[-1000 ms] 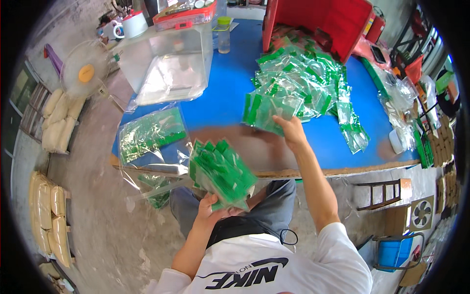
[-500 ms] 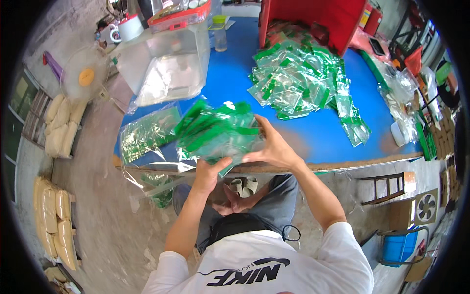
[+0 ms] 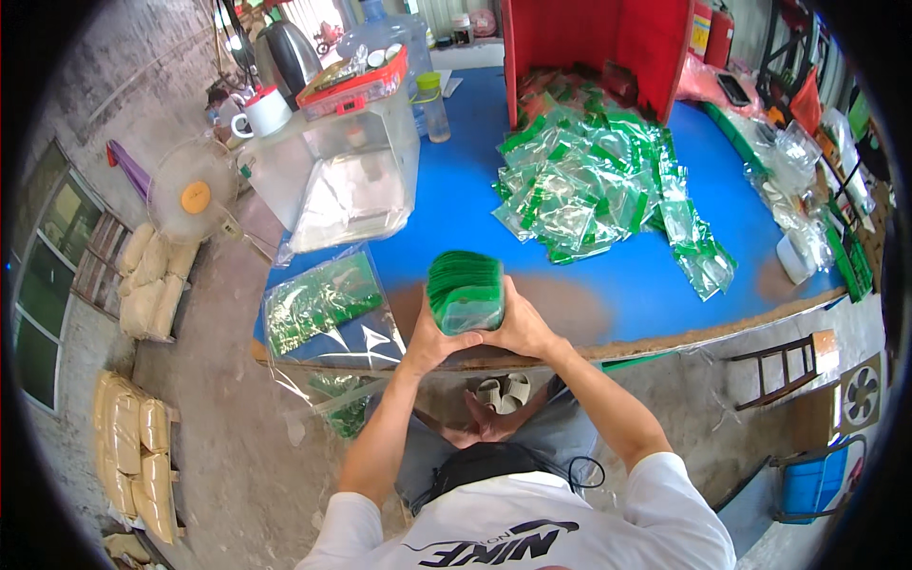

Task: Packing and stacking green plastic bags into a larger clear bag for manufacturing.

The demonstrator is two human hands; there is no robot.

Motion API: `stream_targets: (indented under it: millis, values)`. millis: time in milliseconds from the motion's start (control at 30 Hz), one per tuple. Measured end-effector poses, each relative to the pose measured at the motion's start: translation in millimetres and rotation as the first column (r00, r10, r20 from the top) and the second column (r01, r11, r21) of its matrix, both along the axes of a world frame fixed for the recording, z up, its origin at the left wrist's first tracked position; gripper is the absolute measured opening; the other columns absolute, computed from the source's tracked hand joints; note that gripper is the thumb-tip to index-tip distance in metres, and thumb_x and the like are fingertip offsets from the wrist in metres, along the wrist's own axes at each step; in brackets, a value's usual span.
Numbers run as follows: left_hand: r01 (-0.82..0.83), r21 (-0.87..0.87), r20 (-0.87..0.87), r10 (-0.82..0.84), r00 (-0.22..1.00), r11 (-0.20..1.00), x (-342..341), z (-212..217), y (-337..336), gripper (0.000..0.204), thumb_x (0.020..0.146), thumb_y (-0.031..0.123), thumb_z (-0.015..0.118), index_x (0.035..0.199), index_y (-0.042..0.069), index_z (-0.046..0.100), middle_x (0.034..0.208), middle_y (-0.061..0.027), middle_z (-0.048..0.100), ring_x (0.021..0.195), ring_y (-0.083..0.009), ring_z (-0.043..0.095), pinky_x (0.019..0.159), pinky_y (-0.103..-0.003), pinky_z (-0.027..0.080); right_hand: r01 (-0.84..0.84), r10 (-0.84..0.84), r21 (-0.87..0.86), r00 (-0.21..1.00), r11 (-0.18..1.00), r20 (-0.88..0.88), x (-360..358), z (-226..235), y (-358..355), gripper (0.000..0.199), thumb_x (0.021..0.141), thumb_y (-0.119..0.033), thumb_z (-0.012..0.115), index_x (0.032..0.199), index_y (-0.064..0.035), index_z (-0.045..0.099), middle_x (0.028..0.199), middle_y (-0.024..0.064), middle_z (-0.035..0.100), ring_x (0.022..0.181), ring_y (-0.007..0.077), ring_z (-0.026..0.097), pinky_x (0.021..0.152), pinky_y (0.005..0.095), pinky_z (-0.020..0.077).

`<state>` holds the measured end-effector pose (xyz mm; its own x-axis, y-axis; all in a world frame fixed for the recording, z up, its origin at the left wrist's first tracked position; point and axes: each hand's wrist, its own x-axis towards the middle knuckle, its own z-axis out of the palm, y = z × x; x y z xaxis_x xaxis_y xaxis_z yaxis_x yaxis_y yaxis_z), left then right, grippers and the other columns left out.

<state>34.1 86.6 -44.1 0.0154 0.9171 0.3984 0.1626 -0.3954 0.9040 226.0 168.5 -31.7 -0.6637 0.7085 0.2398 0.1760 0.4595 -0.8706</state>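
Between both hands, at the table's front edge, I hold a neat stack of small clear plastic bags with green tops (image 3: 465,293). My left hand (image 3: 432,328) wraps the stack's left side and my right hand (image 3: 522,321) its right side. The thumbs meet in front of it. Just left of my hands lies a larger clear bag with green-topped small bags inside (image 3: 328,304), part of it drooping over the edge. Farther off to the right spreads a loose heap of the same small bags (image 3: 589,180), spilling from a red open-fronted box (image 3: 608,43).
On the blue table (image 3: 456,228) a translucent bin (image 3: 366,176) stands at the back left, with a red-rimmed container (image 3: 356,81) on top. Beside it is a bottle with a green lid (image 3: 432,109). Plastic bags and a phone (image 3: 732,90) lie along the right. A fan (image 3: 195,195) stands left.
The spread, uneven bunch of small bags is now squared into a tidy upright stack. Both hands have closed in on its sides. The view has shifted, with the scene sitting lower.
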Motion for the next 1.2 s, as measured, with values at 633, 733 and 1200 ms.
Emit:
stream_targets:
  millis: [633, 733, 1200]
  values:
    - [-0.223, -0.060, 0.068, 0.227, 0.971, 0.973, 6.3, -6.6, -15.3, 0.123, 0.064, 0.013, 0.096, 0.158, 0.006, 0.018, 0.149, -0.0142, 0.040, 0.137, -0.0240, 0.043, 0.115, -0.040, 0.036, -0.114, 0.112, 0.058, 0.993, 0.992, 0.033, 4.6, 3.3, -3.5, 0.102, 0.068, -0.023, 0.091, 0.146, -0.0064, 0.027, 0.121, 0.0263, 0.061, 0.119, 0.0449, 0.059, 0.097, 0.0489, 0.0505]
    - [-0.241, -0.105, -0.200, 0.217, 0.956, 0.965, 1.7, -6.5, -16.0, 0.097, 0.063, 0.017, 0.096, 0.144, 0.003, 0.045, 0.142, -0.0162, 0.049, 0.130, -0.0243, 0.050, 0.109, -0.037, 0.041, -0.114, 0.105, 0.167, 0.993, 0.979, 0.060, 4.7, 2.6, -1.2, 0.103, 0.065, -0.023, 0.093, 0.144, -0.0028, 0.029, 0.123, 0.0275, 0.060, 0.119, 0.0453, 0.058, 0.096, 0.0491, 0.0508]
    - [0.309, -0.163, 0.734, -0.094, 0.672, 0.937, -7.7, -23.4, -64.1, 0.089, 0.062, 0.015, 0.096, 0.139, 0.000, 0.053, 0.130, -0.0093, 0.063, 0.112, -0.0198, 0.064, 0.098, -0.035, 0.051, -0.479, 0.198, -0.852, 0.832, -0.212, -0.518, 4.6, 30.3, -70.1, 0.096, 0.087, -0.086, 0.037, 0.140, -0.0072, 0.053, 0.127, 0.0247, 0.061, 0.106, 0.0339, 0.066, 0.093, 0.0466, 0.0538]
